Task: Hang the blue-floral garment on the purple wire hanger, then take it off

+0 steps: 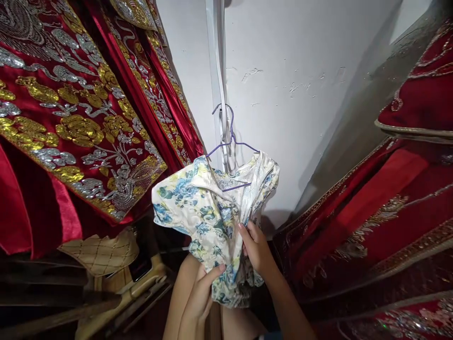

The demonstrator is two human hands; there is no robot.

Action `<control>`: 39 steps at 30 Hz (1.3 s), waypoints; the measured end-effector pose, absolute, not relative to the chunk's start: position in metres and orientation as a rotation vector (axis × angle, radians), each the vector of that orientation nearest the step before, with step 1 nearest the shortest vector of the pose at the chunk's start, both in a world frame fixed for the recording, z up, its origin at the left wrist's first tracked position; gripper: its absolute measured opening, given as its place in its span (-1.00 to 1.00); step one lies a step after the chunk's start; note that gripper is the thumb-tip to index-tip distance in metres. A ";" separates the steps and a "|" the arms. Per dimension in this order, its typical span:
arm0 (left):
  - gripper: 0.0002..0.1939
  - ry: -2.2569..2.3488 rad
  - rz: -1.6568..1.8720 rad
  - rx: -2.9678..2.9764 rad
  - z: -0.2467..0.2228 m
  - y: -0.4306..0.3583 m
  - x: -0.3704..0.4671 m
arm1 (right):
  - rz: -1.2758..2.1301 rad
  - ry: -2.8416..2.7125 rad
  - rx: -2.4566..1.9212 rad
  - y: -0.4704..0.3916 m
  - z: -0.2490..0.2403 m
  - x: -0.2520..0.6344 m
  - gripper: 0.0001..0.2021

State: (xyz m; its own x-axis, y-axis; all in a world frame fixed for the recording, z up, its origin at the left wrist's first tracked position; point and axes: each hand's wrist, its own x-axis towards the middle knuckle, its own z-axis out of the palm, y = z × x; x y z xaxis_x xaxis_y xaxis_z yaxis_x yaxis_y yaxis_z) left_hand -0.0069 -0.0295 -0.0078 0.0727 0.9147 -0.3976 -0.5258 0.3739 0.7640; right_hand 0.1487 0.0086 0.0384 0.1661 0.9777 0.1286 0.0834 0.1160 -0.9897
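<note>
A short-sleeved blouse [205, 203], white with blue and yellow flowers, hangs on a thin purple wire hanger [232, 137] in front of me. The hanger's hook is at the top, beside a pale upright strip. My left hand [201, 288] grips the lower left front of the blouse, thumb on top and fingers hidden behind the cloth. Higher up on the right, my right hand [255, 245] pinches the front edge of the blouse near its opening. Below my hands the gathered hem hangs over my legs.
Red garments with gold and silver embroidery [81, 127] hang at the left. More red beaded garments [354, 226] are on the right. A wooden chair [123, 297] with a quilted cream item [102, 252] stands lower left. Behind is a scuffed white wall [283, 61].
</note>
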 end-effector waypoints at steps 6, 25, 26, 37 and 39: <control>-0.48 1.234 1.420 0.414 -0.025 -0.011 -0.020 | 1.133 -1.069 -1.211 0.002 0.023 0.149 -0.48; -0.84 1.132 1.377 2.007 -0.004 0.003 0.037 | 1.189 -1.020 -1.152 -0.024 0.012 0.148 -0.53; -0.87 1.108 1.373 2.022 0.001 0.008 0.037 | 1.186 -1.019 -1.156 -0.023 0.013 0.148 -0.54; -0.87 1.008 1.355 1.938 0.001 0.022 0.046 | 1.141 -0.959 -1.158 -0.007 0.026 0.159 -0.55; -0.85 1.045 1.346 1.874 -0.005 0.018 0.047 | 1.195 -0.917 -1.122 0.009 0.038 0.165 -0.57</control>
State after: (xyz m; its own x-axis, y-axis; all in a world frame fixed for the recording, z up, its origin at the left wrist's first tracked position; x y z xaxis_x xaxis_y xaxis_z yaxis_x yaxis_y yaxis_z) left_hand 0.0473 0.0181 -0.0050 0.1759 0.8596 0.4797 0.2516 -0.5104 0.8223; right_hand 0.1653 0.0090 0.0381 0.1619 0.9864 -0.0297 -0.2266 0.0079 -0.9740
